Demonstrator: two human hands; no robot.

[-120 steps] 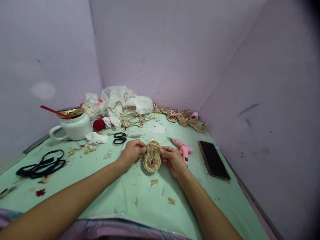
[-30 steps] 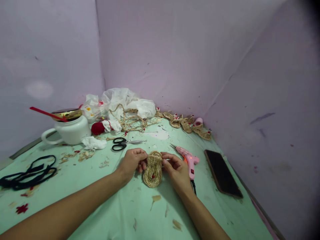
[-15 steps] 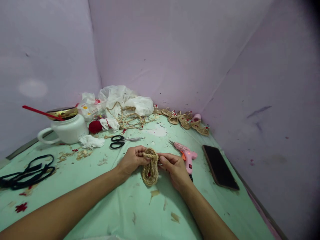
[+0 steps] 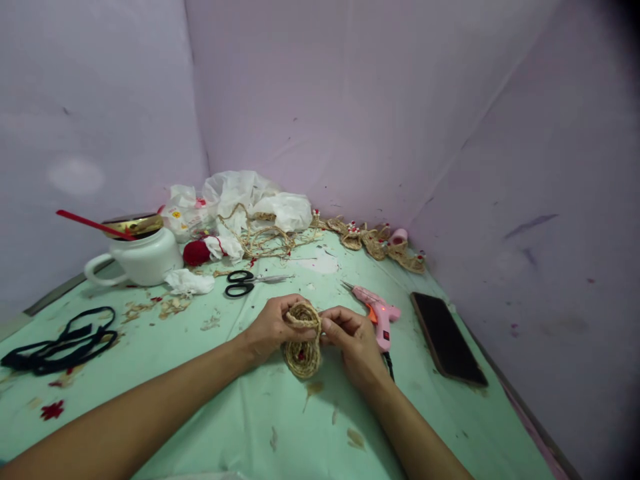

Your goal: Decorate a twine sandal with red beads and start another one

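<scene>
A small sole-shaped piece of coiled jute rope (image 4: 303,340) is held between both hands just above the green table (image 4: 225,413). My left hand (image 4: 270,327) grips its left side, thumb and fingers closed over the top end. My right hand (image 4: 353,337) pinches its right side, fingers curled. The top end of the jute piece is bent over toward me. A small red spot shows on its lower part.
A pink glue gun (image 4: 377,313) lies just right of my right hand, a dark phone (image 4: 447,337) farther right. Black scissors (image 4: 245,283), a white mug (image 4: 143,257), plastic bags with loose jute (image 4: 250,213), finished jute sandals (image 4: 385,247) and a black strap (image 4: 55,347) lie around.
The jute piece, flat and face-up a second ago, is now squeezed narrower with its top end folded over. Both hands stay on it; the view shifted slightly.
</scene>
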